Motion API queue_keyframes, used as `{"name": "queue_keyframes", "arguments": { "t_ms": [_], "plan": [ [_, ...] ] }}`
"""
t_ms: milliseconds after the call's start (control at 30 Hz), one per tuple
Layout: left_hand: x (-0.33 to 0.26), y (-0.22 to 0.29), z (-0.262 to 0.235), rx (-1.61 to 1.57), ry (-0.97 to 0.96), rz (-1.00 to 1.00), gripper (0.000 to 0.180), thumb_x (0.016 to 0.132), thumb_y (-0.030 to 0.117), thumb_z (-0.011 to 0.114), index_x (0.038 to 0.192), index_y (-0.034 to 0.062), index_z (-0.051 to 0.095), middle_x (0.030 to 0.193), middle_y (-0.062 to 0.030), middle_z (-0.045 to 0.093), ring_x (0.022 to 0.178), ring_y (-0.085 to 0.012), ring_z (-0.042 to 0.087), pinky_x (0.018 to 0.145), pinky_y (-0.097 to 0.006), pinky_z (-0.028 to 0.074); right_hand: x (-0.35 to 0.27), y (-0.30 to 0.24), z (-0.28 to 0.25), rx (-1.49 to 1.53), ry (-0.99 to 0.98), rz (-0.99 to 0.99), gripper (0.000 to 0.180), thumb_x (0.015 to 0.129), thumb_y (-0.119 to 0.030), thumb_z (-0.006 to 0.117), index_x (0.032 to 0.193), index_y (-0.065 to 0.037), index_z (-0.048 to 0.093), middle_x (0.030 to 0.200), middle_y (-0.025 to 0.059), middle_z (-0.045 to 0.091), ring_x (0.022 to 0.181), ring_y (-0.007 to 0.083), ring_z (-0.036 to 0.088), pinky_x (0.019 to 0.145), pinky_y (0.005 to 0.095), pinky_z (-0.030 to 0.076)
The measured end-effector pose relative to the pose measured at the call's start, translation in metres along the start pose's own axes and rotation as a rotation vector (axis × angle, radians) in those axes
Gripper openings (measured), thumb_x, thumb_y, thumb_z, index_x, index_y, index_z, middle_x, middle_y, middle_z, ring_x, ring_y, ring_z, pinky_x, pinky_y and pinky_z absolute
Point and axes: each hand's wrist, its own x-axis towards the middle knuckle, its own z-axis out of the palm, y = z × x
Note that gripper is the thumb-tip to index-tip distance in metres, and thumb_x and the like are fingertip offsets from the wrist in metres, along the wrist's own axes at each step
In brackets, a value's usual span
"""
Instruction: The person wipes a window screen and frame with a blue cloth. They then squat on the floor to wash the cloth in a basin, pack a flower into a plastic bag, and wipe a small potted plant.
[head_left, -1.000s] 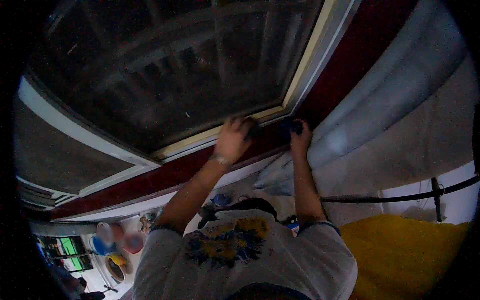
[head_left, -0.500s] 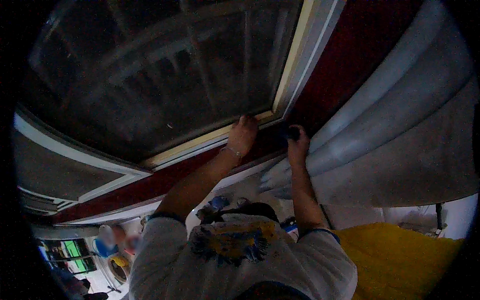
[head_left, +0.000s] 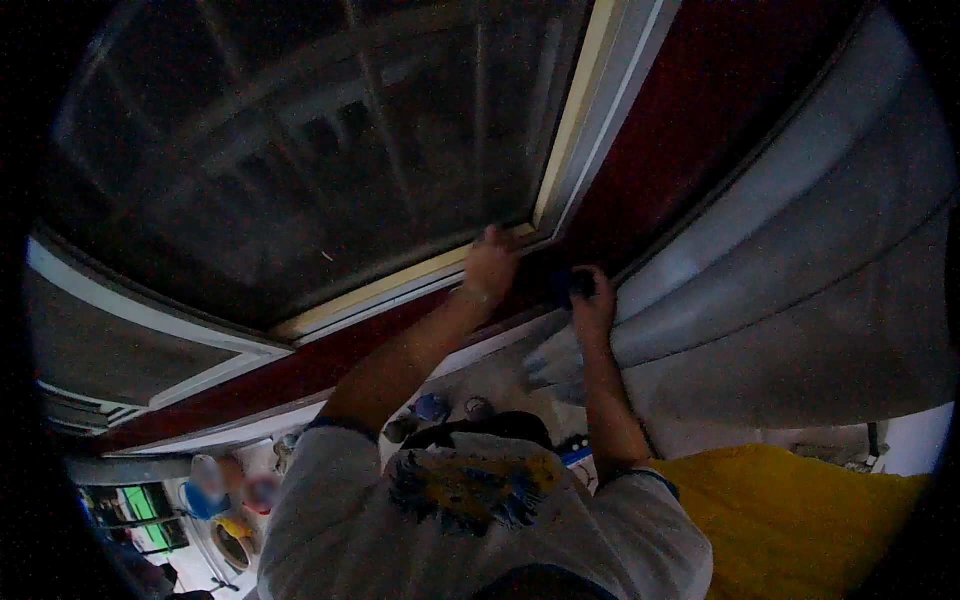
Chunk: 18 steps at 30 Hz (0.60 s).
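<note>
My left hand (head_left: 490, 268) is raised to the lower right corner of a window, its fingers pressed on the cream strip of the window frame (head_left: 400, 285). My right hand (head_left: 592, 305) is just to the right of it, closed around a small dark blue object (head_left: 572, 285) held against the dark red wall (head_left: 690, 150). What the object is cannot be made out. Both forearms rise from a white printed T-shirt (head_left: 470, 520) at the lower edge.
Dark window glass (head_left: 300, 170) fills the upper left. A grey curtain or sheet (head_left: 800, 290) hangs at the right, over a yellow cloth (head_left: 800, 520). Small pots and coloured containers (head_left: 430, 408) lie below the hands, more at the lower left (head_left: 225, 490).
The view has shifted, and both hands sit lower and further right along the frame, at its corner. The right hand still holds the dark object.
</note>
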Motion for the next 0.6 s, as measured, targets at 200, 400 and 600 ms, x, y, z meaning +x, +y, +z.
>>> {"name": "queue_keyframes", "arguments": {
  "t_ms": [200,400,600],
  "plan": [
    [0.027,0.032,-0.027,-0.151,-0.099,-0.149,0.017,0.076,0.016,0.053,0.088,0.0111,0.064,0.093,-0.0075,0.060,0.097,-0.0243,0.051,0.068,-0.037,0.051,0.002,0.023,-0.014,0.423,-0.013,0.104,0.032,0.066,0.007,0.056,0.096,-0.004,0.057,0.091,0.0064,0.057,0.091,0.0190,0.054,0.084,0.0304,0.042],
    [-0.011,-0.016,-0.045,-0.031,-0.057,-0.028,0.016,0.075,0.015,0.054,0.086,0.0092,0.064,0.089,-0.0072,0.060,0.092,-0.0240,0.054,0.066,-0.038,0.051,-0.005,0.006,-0.014,0.129,0.005,0.045,0.030,0.068,0.008,0.055,0.095,-0.004,0.057,0.093,0.0059,0.057,0.090,0.0170,0.052,0.083,0.0297,0.042],
    [0.034,0.027,-0.001,-0.078,-0.005,-0.003,0.015,0.073,0.015,0.055,0.082,0.0061,0.063,0.089,-0.0075,0.060,0.093,-0.0230,0.053,0.067,-0.037,0.051,-0.001,0.030,-0.005,-0.115,0.006,-0.104,0.026,0.077,-0.001,0.057,0.102,-0.005,0.057,0.094,0.0102,0.061,0.088,0.0225,0.059,0.081,0.0340,0.046]
  ]
}}
